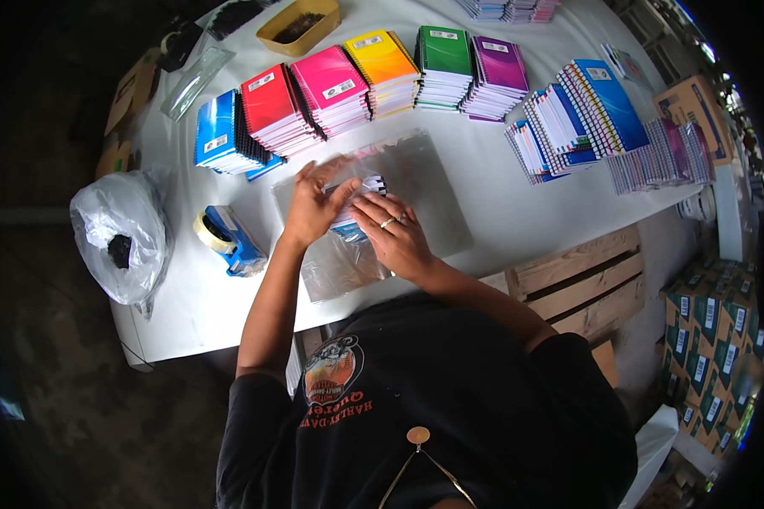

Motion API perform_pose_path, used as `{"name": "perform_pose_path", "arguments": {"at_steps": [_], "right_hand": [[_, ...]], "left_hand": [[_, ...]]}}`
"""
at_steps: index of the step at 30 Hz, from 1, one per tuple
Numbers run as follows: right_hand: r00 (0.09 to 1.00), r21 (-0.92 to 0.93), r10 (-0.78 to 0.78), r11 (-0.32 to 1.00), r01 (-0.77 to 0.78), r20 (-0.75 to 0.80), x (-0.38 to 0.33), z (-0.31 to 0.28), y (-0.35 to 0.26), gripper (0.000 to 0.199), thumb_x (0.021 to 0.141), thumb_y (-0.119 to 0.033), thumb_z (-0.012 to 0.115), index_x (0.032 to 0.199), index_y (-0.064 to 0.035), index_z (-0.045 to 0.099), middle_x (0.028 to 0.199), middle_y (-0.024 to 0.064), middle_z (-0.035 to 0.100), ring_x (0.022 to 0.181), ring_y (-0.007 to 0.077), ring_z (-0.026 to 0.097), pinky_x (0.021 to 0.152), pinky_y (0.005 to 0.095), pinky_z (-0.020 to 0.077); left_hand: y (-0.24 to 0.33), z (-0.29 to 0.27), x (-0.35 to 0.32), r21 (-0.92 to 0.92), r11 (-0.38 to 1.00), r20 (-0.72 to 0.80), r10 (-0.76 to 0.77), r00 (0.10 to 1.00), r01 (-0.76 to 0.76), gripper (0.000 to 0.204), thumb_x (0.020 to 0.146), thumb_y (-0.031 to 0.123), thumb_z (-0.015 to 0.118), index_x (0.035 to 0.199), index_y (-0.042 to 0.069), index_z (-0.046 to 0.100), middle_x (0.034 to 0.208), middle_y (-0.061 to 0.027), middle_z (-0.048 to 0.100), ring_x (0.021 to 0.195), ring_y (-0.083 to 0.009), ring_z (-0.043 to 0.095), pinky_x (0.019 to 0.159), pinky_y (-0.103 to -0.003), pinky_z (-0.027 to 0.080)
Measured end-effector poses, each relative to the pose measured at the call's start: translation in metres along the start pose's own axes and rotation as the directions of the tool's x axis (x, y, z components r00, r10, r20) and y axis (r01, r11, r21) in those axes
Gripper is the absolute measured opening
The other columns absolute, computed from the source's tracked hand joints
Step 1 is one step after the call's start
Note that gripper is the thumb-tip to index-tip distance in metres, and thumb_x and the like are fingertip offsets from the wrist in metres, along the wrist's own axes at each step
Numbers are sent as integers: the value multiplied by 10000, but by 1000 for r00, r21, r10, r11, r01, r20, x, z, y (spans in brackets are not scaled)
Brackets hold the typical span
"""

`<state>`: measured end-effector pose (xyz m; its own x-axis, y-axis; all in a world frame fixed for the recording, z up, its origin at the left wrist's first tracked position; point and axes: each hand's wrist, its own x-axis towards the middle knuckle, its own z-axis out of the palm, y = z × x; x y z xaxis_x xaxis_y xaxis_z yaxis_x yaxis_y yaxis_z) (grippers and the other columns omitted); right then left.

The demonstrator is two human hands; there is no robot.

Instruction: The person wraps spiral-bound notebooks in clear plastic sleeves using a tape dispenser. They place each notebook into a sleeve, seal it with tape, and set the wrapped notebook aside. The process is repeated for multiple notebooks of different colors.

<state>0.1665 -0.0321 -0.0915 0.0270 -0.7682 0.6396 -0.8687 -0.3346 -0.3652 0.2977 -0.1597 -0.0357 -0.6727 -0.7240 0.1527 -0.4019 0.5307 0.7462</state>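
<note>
Between my hands is a small stack of spiral notebooks [349, 231], showing blue at its near end and white page edges on top. Thin clear plastic is wrapped about it, though my fingers hide much of it. My left hand [317, 204] grips the stack from the left, thumb across its top. Pressed along the right side and top are the fingers of my right hand [395, 234], which has a ring on it. Beneath lies a pile of flat clear plastic bags [435, 191] on the white table [501, 212].
Stacks of coloured spiral notebooks [331, 78] curve across the far side. More blue notebooks [603, 106] and purple bundles [666, 157] stand at right. To the left are a blue tape dispenser [244, 250] and a plastic bag [123, 216]. A yellow tray [310, 38] sits far back.
</note>
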Motion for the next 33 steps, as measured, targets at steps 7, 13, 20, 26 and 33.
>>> {"name": "perform_pose_path", "arguments": {"at_steps": [7,13,20,26,33], "right_hand": [[953,370,239,916,-157,-186,0,4,-3,566,702,16,724,1222,-56,513,1348,171,402,1183,351,482,960,400,420],[984,281,150,952,-118,-95,3,-1,3,457,731,10,694,1165,-88,589,1138,49,612,1124,224,558,925,375,416],[987,246,36,969,4,-156,4,3,11,233,680,-20,775,893,-98,727,1024,30,685,1044,209,610,882,327,434],[991,245,-12,969,45,-133,4,3,15,227,694,-48,774,904,-116,724,1016,14,674,1042,193,599,897,321,403],[995,222,-45,973,62,-84,2,3,20,237,677,-48,788,895,-112,721,1016,21,666,1027,216,595,904,344,399]], "left_hand": [[13,25,-45,273,934,-159,281,946,-232,197,822,90,665,1017,105,695,1053,-66,689,1036,-214,642,982,-430,427],[28,41,-81,507,847,-256,327,910,-162,289,721,13,698,979,145,690,1084,-2,685,1035,-135,634,899,-347,391],[-14,-18,-122,84,877,-868,-168,467,473,334,808,63,663,1133,31,594,1000,-148,570,918,-266,524,803,-364,415],[-83,-76,-158,-779,268,-249,-962,112,567,394,874,358,583,1102,39,625,715,-54,503,570,-105,423,433,-244,314],[-92,-79,-171,-870,294,-95,-888,450,395,319,890,341,595,967,32,616,895,-55,553,766,-154,525,636,-270,433]]}}
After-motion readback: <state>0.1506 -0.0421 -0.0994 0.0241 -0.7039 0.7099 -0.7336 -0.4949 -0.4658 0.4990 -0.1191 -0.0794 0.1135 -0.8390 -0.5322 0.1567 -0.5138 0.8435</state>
